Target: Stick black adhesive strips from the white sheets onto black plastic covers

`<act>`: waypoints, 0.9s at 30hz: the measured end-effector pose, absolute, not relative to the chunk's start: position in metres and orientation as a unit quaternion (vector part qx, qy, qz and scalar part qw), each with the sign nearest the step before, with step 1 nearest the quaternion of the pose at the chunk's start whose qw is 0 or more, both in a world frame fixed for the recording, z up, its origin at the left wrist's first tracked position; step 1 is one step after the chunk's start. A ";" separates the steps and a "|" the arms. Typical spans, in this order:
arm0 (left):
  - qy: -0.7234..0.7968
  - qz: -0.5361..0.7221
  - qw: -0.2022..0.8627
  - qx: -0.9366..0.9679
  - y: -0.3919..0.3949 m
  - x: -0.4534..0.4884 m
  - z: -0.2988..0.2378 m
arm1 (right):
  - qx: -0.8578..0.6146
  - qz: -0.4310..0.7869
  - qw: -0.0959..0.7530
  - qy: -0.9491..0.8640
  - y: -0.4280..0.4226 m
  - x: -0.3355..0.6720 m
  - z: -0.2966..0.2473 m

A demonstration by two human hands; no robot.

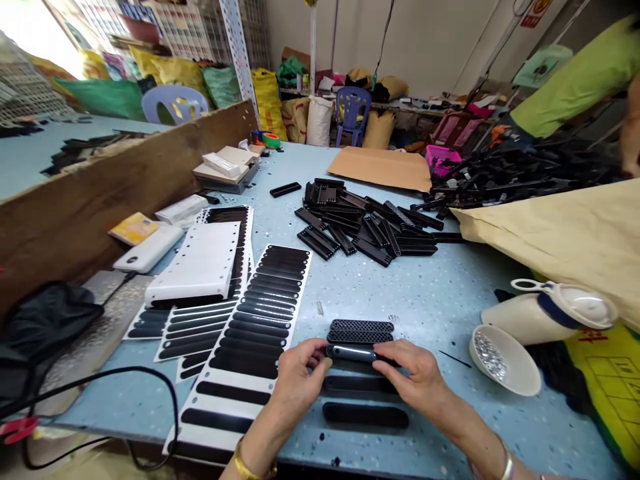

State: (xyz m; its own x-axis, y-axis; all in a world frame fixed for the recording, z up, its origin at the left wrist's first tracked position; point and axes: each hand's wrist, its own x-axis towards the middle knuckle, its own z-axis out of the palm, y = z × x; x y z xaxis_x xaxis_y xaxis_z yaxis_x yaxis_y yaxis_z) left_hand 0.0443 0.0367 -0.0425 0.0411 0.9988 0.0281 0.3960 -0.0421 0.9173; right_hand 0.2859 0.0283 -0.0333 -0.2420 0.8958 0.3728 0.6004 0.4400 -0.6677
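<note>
My left hand (300,373) pinches the left end of a glossy black strip (353,354), and my right hand (415,371) pinches its right end. The strip lies over or just above a dark elongated piece; whether they touch I cannot tell. Beyond it lie black bars with a perforated pattern (361,326). Two smooth black bars, one nearer (365,415) and one just beyond it (357,385), lie on my side of the strip. Left of my left hand is a white sheet (273,283) with rows of black rounded strips.
A heap of black plastic bars (365,223) lies farther back. At right are a bowl of small shiny parts (523,373), a lidded cream container (515,313) and brown paper (560,230). A wooden divider (125,170) and black cable (100,379) are left. A person in a green top (575,77) stands back right.
</note>
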 end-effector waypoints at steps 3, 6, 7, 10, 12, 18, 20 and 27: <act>0.574 0.388 0.388 0.608 0.036 0.044 -0.043 | -0.487 0.185 0.359 -0.775 0.029 0.285 -0.033; 0.571 0.389 0.387 0.610 0.036 0.044 -0.042 | -0.485 0.179 0.344 -0.783 0.029 0.283 -0.032; 0.570 0.389 0.388 0.610 0.036 0.044 -0.041 | -0.485 0.179 0.340 -0.785 0.029 0.283 -0.032; 0.568 0.389 0.390 0.611 0.036 0.044 -0.040 | -0.484 0.183 0.329 -0.790 0.028 0.282 -0.032; 0.569 0.387 0.388 0.613 0.036 0.044 -0.039 | -0.488 0.181 0.324 -0.790 0.028 0.281 -0.032; 0.573 0.380 0.390 0.613 0.036 0.044 -0.038 | -0.500 0.177 0.309 -0.789 0.027 0.279 -0.032; 0.572 0.382 0.390 0.612 0.036 0.044 -0.039 | -0.501 0.176 0.299 -0.793 0.027 0.279 -0.033; 0.567 0.386 0.388 0.615 0.036 0.044 -0.039 | -0.502 0.163 0.281 -0.801 0.027 0.277 -0.035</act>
State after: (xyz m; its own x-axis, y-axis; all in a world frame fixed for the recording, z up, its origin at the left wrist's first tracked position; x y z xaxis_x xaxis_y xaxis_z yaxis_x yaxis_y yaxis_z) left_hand 0.0441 0.0361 -0.0392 0.0587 0.9977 0.0342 0.3983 -0.0549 0.9156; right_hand 0.2770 0.0266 -0.0348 -0.3379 0.8962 0.2875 0.7126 0.4432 -0.5438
